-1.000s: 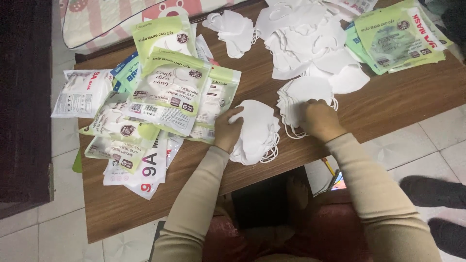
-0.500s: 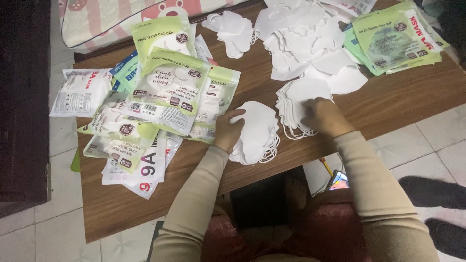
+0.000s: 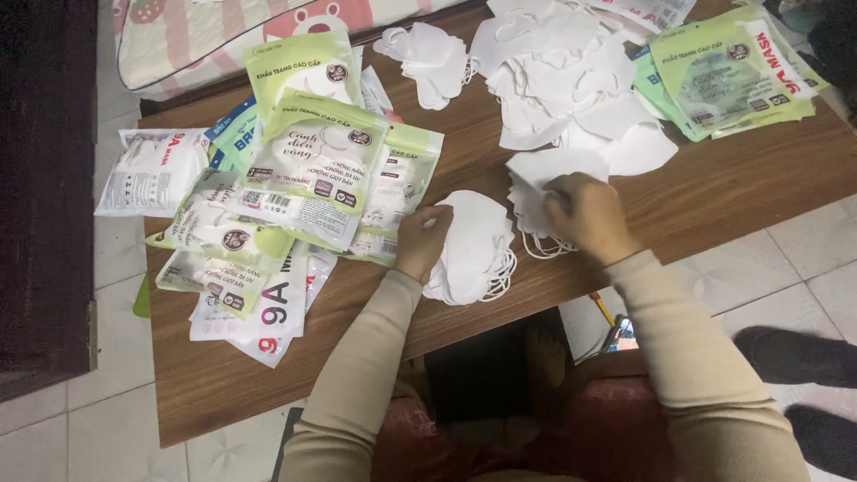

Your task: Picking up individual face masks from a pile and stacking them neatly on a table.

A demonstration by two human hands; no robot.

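Observation:
A small stack of white face masks (image 3: 478, 245) lies at the near middle of the wooden table (image 3: 714, 192). My left hand (image 3: 421, 241) rests on its left edge, fingers curled over the masks. My right hand (image 3: 585, 214) presses on a second stack of white masks (image 3: 544, 174) just to the right, fingertips pinching the top mask. Elastic ear loops hang out below both stacks. Both arms wear beige sleeves.
A heap of loose white masks (image 3: 553, 76) covers the far middle. Green and white mask packets (image 3: 303, 178) are piled at the left, more packets (image 3: 728, 76) at the far right. A patterned cushion (image 3: 223, 36) lies beyond the table. Dark shoes (image 3: 808, 357) stand on the tiled floor at right.
My right hand has shifted slightly left on its stack and the fingers have curled onto the top mask. The left hand stays on its stack.

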